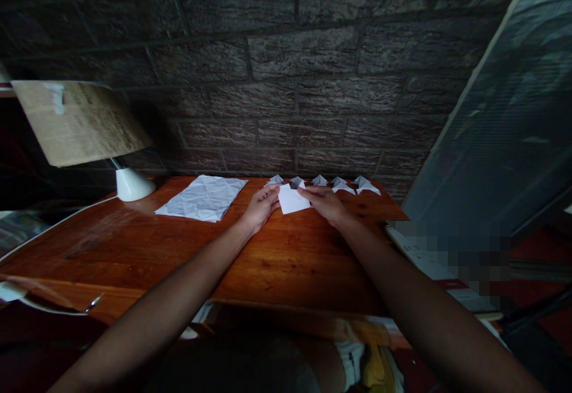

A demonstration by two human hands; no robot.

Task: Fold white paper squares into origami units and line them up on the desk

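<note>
Fingers of my left hand (261, 207) and right hand (328, 203) are pinched on a small white paper (292, 202), one hand at each side, thumbs on its near face; from this far off I cannot tell how the fingertips sit behind it. To manage this hold well, I would keep the pressure light and even, thumbs flat, and the paper just taut so its smooth face doesn't buckle.

Below and nearer spreads the table (290, 268), glossy orange-brown wood with dark knots and streaky grain. My paper is over its far half; whether a corner touches the wood, I can't make out. To the left lie crumpled white sheets (203, 198), sharply wrinkled, and left of them a lamp (84, 122) with a white conical base and brown papery shade. Along the far edge stands a row of folded paper shapes (319, 181), peaked and crisp, partly behind my hands. Beyond rises the wall (290, 89), dark, rough-faced blocks.
</note>
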